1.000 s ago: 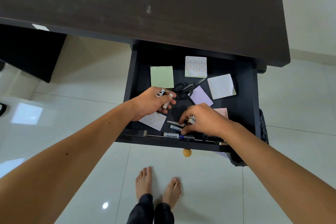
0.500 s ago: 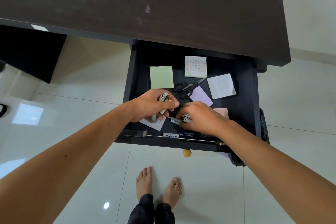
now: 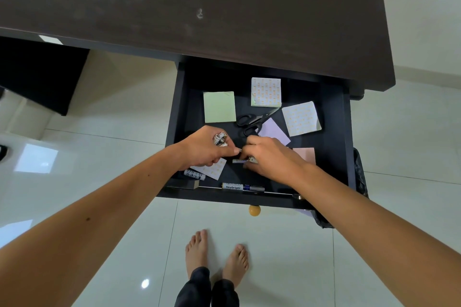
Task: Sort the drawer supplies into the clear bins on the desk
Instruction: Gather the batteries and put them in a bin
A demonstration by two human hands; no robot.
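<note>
Clutching batteries (image 3: pixel 220 139), the left hand (image 3: pixel 204 148) meets the right hand (image 3: pixel 268 157), which pinches another; the crowded left fist could spill some back into the drawer (image 3: pixel 179 117).

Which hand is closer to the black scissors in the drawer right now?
Right. The right hand sits just below the scissors, almost touching the handles. The left hand, gripping batteries, is further off to their lower left.

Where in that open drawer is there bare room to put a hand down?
Bare floor lies along the back wall behind the green pad, and at the right between the pink pad and the side wall. The middle is crowded: both hands, scissors, batteries.
</note>
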